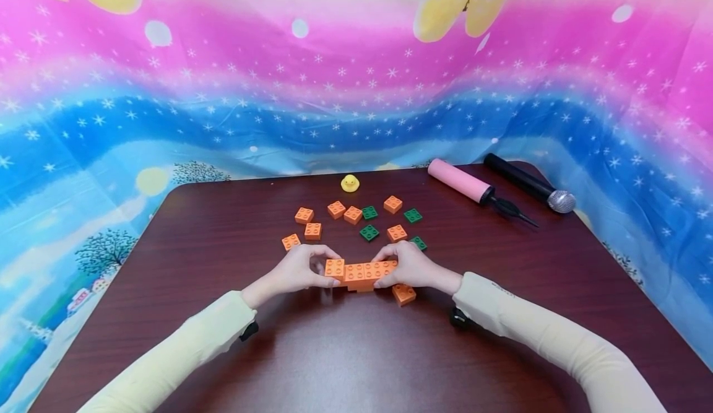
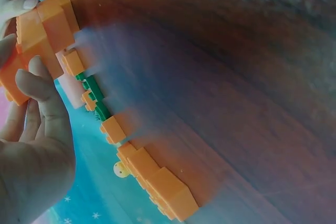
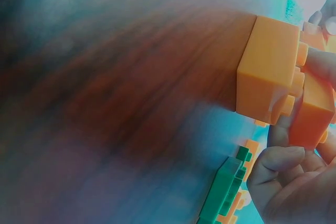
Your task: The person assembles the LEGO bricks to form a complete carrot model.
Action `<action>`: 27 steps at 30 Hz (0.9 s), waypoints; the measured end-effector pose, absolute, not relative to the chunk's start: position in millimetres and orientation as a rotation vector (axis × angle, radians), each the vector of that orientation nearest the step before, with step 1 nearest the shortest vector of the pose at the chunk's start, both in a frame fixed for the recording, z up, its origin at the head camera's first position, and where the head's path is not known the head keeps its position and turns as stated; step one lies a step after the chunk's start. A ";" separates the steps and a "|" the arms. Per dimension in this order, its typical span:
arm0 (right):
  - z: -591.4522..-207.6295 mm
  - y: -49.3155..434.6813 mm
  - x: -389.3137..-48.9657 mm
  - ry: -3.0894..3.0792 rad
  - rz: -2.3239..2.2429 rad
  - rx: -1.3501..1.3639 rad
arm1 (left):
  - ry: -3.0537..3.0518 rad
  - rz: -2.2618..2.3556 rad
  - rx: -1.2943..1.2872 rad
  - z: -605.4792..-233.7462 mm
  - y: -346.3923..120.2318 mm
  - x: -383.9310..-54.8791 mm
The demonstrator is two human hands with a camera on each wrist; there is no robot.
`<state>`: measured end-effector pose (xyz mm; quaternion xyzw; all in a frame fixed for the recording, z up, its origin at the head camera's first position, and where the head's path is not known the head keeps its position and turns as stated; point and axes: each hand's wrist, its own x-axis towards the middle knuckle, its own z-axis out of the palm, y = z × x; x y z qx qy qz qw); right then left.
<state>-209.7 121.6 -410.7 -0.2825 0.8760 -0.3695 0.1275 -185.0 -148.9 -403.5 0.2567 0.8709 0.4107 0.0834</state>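
Note:
Both hands hold a row of joined orange toy bricks [image 1: 356, 274] over the near middle of the table. My left hand [image 1: 303, 269] pinches the orange brick [image 1: 335, 267] at the row's left end, thumb in front and fingers behind. This end brick sits higher than its neighbour. The right end of the row is gripped by my right hand [image 1: 414, 265], which partly covers it. More bricks show beneath the row's middle. In the left wrist view the joined bricks [image 2: 44, 30] overlap in steps. A loose orange brick [image 1: 404, 295] lies just below my right hand.
Beyond the hands are scattered several orange bricks [image 1: 313, 231] and several green bricks [image 1: 369, 233]. A yellow rubber duck [image 1: 350, 183] stands near the far edge. At the back right lie a pink hand pump [image 1: 458, 180] and a black microphone [image 1: 523, 178].

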 end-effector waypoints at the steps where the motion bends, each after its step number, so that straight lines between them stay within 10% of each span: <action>1: -410.8 121.6 -209.8 2.549 -1.075 -0.821 | 2.601 1.226 0.761 -403.6 -148.9 -184.9; 27: -409.2 120.9 -209.2 2.556 -1.073 -0.810 | 2.460 1.412 0.670 -406.6 -143.7 -182.8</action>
